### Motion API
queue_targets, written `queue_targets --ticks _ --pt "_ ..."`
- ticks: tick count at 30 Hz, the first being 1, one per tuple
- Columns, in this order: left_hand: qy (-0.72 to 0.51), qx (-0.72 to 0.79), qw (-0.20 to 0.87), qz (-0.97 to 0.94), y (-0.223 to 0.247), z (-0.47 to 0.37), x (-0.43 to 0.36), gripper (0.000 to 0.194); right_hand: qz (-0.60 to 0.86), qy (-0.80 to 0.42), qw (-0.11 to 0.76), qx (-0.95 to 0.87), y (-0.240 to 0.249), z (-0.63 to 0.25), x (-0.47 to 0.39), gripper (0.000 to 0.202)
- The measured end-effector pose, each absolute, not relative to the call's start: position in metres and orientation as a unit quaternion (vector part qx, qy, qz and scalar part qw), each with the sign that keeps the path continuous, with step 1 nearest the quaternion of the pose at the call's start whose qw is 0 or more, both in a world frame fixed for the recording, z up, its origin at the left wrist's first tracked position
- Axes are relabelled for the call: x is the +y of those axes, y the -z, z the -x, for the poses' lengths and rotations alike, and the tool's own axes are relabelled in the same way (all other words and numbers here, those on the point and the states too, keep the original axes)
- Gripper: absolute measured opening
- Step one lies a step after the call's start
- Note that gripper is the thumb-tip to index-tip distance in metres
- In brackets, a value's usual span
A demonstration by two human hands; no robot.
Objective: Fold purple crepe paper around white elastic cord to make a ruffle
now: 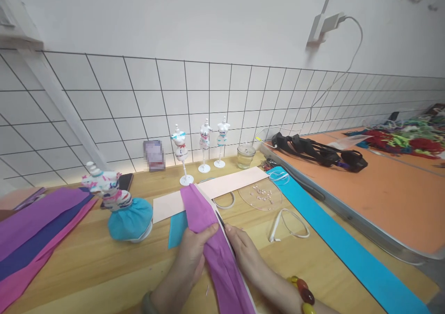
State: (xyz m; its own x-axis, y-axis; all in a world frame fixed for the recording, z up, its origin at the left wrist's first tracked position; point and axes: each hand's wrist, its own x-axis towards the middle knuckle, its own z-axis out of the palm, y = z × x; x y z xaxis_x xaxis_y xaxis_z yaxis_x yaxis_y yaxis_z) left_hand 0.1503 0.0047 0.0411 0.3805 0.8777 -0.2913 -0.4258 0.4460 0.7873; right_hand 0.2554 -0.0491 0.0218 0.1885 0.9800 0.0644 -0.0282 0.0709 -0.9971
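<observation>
My left hand (191,254) is closed on a folded purple fabric strip (222,258), with the thumb pressed on top. The strip runs from the front edge of the view up to the table's middle. A narrow white band (207,198) follows its right side. At that side my right hand (245,251) pinches a thin dark pointed tool (220,220); its kind cannot be made out, as the fingers cover most of it. Beneath the fabric's far end lie a pale pink strip (239,182) and a short blue piece (177,230).
Three small white dress-form mannequins (205,142) stand behind; another mannequin (109,189) wears a blue skirt (130,219). A glass (246,156), beads (262,193), white elastic loop (295,223), long blue strip (333,230) and orange-topped surface (375,203) lie right. Fabrics (45,226) lie left.
</observation>
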Motion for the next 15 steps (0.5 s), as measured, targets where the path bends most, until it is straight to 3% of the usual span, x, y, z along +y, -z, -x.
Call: queue_targets --ticks 15 --pt "-0.412 0.358 0.786 -0.29 -0.0463 -0.1463 0.0093 0.033 0.553 -0.417 0.542 -0.476 -0.0231 -0.2588 -0.0477 0.044"
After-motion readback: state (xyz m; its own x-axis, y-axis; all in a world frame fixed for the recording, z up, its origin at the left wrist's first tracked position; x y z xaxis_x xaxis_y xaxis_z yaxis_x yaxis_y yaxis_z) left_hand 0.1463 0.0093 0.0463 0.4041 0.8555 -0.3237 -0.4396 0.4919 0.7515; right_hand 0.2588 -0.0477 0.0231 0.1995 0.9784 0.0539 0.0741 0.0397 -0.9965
